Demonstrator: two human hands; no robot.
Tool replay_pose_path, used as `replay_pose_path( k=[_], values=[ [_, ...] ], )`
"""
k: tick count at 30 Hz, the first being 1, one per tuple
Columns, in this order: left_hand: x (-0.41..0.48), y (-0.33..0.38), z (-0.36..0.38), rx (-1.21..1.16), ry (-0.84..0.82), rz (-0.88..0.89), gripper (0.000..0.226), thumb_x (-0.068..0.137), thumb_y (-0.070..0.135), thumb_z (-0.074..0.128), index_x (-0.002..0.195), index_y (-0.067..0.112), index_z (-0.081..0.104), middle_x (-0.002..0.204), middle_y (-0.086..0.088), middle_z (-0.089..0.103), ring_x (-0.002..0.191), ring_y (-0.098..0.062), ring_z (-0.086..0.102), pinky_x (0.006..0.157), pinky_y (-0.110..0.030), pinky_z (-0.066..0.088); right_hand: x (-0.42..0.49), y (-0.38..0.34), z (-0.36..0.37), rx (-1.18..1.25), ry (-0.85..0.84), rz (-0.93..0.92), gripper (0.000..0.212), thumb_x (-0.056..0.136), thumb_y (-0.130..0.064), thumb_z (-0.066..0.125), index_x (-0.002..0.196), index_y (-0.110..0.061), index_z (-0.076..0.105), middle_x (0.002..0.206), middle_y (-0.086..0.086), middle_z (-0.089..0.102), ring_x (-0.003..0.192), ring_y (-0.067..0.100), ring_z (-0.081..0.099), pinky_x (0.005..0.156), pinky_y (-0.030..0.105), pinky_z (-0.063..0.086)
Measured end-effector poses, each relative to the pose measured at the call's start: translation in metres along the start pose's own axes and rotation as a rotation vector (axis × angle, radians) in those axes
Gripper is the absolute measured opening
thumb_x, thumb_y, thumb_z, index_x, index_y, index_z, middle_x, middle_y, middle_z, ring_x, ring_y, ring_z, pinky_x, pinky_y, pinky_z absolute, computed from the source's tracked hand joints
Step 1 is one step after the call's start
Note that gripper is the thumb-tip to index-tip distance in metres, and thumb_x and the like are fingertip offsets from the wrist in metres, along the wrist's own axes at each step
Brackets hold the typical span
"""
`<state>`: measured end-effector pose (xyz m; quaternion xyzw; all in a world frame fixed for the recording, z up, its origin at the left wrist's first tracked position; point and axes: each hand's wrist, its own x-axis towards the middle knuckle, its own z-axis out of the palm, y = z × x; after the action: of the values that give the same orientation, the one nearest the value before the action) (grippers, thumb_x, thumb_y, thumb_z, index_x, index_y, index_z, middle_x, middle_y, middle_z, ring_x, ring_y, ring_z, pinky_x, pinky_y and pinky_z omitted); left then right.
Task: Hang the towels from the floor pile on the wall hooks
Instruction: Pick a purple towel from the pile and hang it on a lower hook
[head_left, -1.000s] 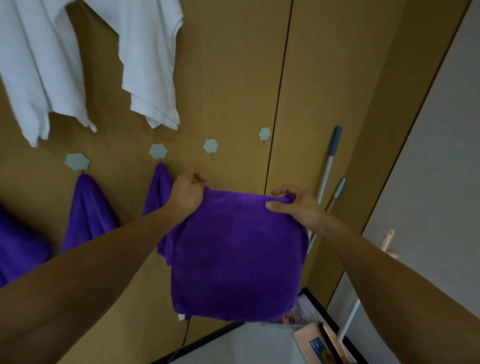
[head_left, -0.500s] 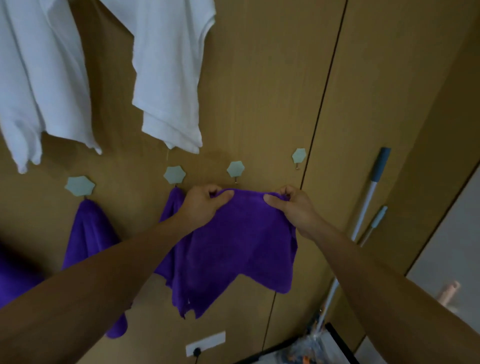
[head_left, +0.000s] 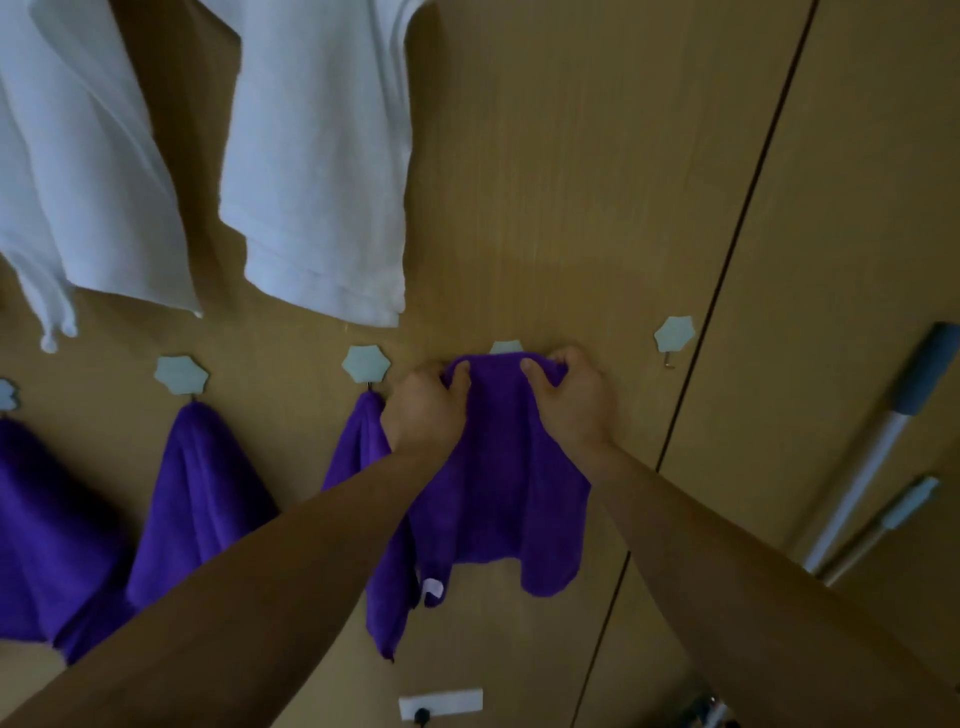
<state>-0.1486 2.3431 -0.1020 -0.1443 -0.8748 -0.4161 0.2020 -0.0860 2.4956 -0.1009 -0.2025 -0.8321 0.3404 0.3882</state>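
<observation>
The left hand (head_left: 426, 410) and right hand (head_left: 571, 400) are pinching the purple towel (head_left: 498, 467) by its top edge, their fingers (head_left: 460, 376) curling tightly round the cloth. They are bunching it just below the pale hexagonal hook (head_left: 506, 347), probably so a narrow hump goes over the prong. The rest is hanging below that hook. The prong is hidden, so I cannot tell if it is catching. Left of that hook, a hung towel (head_left: 363, 457) is draping from its own.

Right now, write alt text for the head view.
Left hand and right hand grip a purple towel at a wall hook. Three more purple towels hang from hooks to its left; a bare hook is to its right.
</observation>
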Motion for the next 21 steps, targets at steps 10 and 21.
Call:
replay_pose_path(
  k=[10,21],
  values=[
    [-0.018,-0.016,0.029,-0.119,-0.325,-0.243,0.041,0.088,0.043,0.06,0.074,0.005,0.065,0.064,-0.004,0.06,0.057,-0.015,0.053,0.05,-0.025,0.039,-0.01,0.03,0.01,0.033,-0.133,0.147,0.028,0.082,-0.051,0.067,0.079,-0.024,0.058,0.067,-0.013,0.058,0.059,0.002,0.053,0.048,0.017,0.033],
    [-0.036,0.0,0.02,0.52,-0.024,0.24,0.051,0.077,0.043,0.064,0.116,0.013,0.051,0.111,-0.008,0.056,0.107,-0.03,0.05,0.09,-0.046,0.038,-0.026,0.025,0.005,-0.43,0.076,-0.134,0.04,0.076,-0.041,0.073,0.111,-0.023,0.062,0.112,0.003,0.055,0.106,0.025,0.048,0.09,0.038,0.037]
  ],
)
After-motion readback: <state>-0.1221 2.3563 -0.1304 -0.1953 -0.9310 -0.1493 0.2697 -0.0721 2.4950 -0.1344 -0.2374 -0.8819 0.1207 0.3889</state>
